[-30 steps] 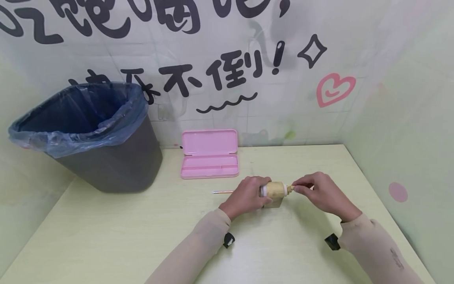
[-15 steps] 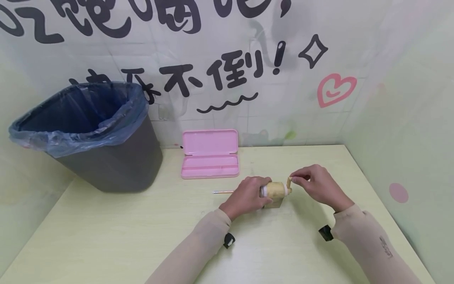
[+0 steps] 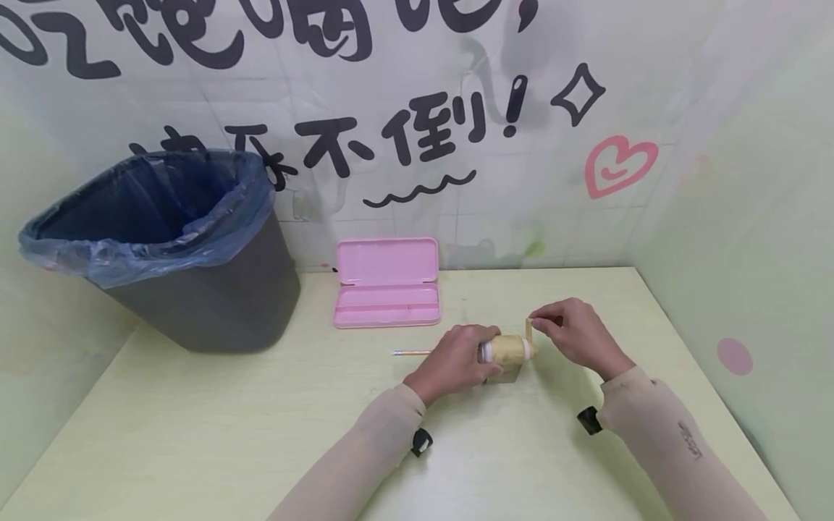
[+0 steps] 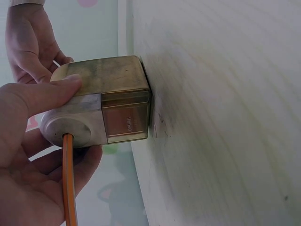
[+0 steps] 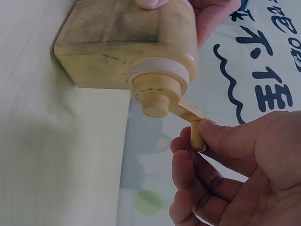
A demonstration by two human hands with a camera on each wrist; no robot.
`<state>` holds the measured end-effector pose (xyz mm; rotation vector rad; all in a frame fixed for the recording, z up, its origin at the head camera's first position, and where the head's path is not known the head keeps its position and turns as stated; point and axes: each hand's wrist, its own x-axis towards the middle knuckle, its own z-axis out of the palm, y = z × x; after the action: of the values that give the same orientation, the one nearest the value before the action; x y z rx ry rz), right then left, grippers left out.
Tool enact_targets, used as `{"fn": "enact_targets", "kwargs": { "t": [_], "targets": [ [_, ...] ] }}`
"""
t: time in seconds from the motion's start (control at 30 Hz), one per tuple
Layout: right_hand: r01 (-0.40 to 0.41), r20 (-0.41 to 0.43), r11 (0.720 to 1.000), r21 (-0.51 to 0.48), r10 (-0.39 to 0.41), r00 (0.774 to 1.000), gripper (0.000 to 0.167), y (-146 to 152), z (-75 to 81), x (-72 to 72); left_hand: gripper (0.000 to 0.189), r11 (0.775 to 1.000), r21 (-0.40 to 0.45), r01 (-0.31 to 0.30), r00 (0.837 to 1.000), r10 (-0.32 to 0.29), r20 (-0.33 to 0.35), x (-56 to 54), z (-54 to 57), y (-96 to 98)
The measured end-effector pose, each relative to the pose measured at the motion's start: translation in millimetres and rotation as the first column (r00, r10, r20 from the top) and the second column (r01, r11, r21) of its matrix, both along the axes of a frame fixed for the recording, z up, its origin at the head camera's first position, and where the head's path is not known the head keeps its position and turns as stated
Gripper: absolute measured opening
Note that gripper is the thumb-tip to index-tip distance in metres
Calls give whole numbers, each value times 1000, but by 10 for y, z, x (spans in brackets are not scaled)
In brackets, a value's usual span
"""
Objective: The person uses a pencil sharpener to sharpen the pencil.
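Observation:
My left hand (image 3: 451, 363) grips a yellowed pencil sharpener (image 3: 508, 350) that stands on the table. In the left wrist view its thumb lies over the top and the fingers curl around the far side. An orange pencil (image 4: 68, 181) sticks out of the sharpener's front hole, its tip hidden inside. The pencil's rear end points left in the head view. At the other end, my right hand (image 3: 578, 334) pinches the crank handle (image 5: 197, 135) between thumb and fingers. The crank arm (image 5: 188, 110) points upward from the sharpener's hub in the head view.
Behind the hands, a pink pencil case (image 3: 387, 316) lies with its lid raised against the wall. A grey trash bin (image 3: 244, 304) with a blue liner stands at the left back. Walls border the table (image 3: 260, 420) at the back and right.
My right hand has moved up and to the left, turning the crank from pointing right to pointing up. The left hand, sharpener and pencil have stayed in place.

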<state>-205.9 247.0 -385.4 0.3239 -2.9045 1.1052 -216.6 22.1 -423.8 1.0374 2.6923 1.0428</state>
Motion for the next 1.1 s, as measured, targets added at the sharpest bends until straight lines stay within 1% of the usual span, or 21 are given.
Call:
{"fn": "enact_targets", "kwargs": {
  "t": [0.17, 0.3, 0.5, 0.6, 0.83, 0.97, 1.1],
  "targets": [
    [17, 21, 1000, -10, -17, 1000, 20, -16, -77, -57, 44, 1000, 1, -1, 1000, 1, -10, -2, 5, 1],
    [21, 49, 1000, -7, -21, 999, 20, -19, -156, -94, 45, 1000, 0, -2, 1000, 2, -6, -1, 4, 5],
    [-1, 138, 999, 54, -6, 990, 17, -34, -344, -123, 45, 1000, 1, -1, 1000, 1, 1, 1, 13, 15],
    [-19, 160, 998, 62, 9, 987, 19, -27, -417, -92, 45, 1000, 5, -1, 1000, 1, -3, -6, 16, 21],
    [-46, 153, 996, 79, 33, 988, 23, -13, -496, 25, 44, 1000, 14, -2, 1000, 2, -3, -12, -5, 21],
    [-38, 172, 997, 62, 27, 985, 14, -20, -496, 93, 44, 1000, 17, -1, 1000, 1, -11, -10, -16, 18],
    [-49, 193, 997, 51, 38, 981, 8, -19, -482, 162, 45, 1000, 13, -2, 1000, 3, -13, -9, -17, 20]
  ]
}}
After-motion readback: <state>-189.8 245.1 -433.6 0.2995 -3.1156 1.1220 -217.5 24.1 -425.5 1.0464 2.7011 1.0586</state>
